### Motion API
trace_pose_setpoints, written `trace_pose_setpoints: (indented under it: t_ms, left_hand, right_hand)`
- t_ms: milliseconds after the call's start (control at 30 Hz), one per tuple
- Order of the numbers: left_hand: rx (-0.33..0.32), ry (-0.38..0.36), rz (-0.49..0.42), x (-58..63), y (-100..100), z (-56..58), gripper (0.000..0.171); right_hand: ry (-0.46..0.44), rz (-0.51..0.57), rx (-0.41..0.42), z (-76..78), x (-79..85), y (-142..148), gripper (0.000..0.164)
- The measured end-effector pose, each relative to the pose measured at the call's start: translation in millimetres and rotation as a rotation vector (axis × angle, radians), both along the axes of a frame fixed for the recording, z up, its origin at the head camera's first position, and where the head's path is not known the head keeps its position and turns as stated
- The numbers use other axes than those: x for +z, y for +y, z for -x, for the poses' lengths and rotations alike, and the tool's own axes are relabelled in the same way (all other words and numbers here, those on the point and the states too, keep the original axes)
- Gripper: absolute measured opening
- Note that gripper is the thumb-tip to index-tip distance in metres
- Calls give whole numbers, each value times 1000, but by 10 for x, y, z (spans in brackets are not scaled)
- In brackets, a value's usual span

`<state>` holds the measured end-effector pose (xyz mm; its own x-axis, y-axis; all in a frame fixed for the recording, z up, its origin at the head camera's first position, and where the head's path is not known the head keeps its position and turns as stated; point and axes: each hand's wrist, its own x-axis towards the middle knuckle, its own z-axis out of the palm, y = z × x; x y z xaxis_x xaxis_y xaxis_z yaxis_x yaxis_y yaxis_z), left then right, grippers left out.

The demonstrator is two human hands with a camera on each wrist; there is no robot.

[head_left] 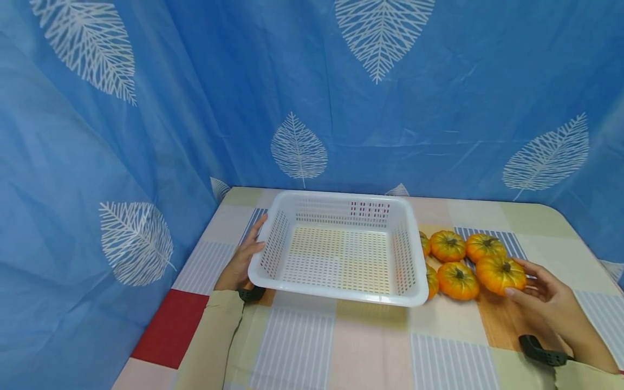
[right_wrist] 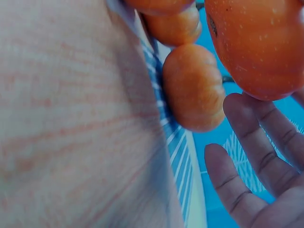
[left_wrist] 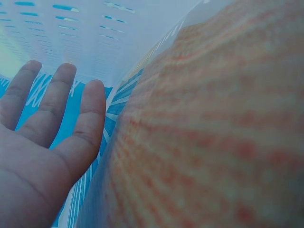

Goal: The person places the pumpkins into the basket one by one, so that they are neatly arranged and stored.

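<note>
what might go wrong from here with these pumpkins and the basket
The lifted pumpkin might slip, since the right hand holds it by thumb and fingertips. It could also bump the pumpkin close beside it. And the basket may slide if knocked: the left hand is at its side with fingers extended, not curled round the rim.

Six pumpkins [head_left: 458,280] showing here, two of them only partly visible past the basket's edge! Just one white basket [head_left: 336,293], and one counter [head_left: 375,346] under it all. Two hands, one left hand [head_left: 239,266] and one right hand [head_left: 554,301]; two black straps [head_left: 252,294], two sleeves [head_left: 207,336]. And eight leaf prints [head_left: 299,149] behind, three mere slivers!
</note>
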<state>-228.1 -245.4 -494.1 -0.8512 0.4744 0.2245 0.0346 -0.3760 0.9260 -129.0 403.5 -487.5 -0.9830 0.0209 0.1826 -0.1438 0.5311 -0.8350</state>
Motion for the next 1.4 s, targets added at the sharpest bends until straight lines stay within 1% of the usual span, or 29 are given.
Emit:
trace_pose_setpoints:
  t_ms: [133, 300, 467, 567, 733, 967, 1200, 1400]
  left_hand:
    - [10, -14, -3, -7, 6, 1, 74]
    - [34, -28, 19, 2, 16, -4, 76]
    - [50, -42, 35, 6, 17, -9, 78]
    - [50, -41, 36, 5, 16, -13, 77]
    - [36, -18, 38, -2, 5, -13, 75]
    - [20, 2, 31, -5, -4, -2, 73]
    - [18, -16, 29, 4, 3, 1, 75]
    - [29, -20, 36, 6, 5, -13, 76]
  right_hand:
    - [49, -39, 10, -12, 74, -84, 71]
    - [40, -92, 19, -5, 168, -175, 72]
    - [30, -145, 31, 36, 250, -227, 74]
    - [34, -149, 58, 50, 302, -260, 73]
    - [62, -133, 117, 96, 387, -307, 74]
    - [107, -153, 186, 162, 487, -401, 75]
    - [156, -177, 235, 217, 541, -503, 77]
    - [198, -156, 278, 273, 589, -604, 80]
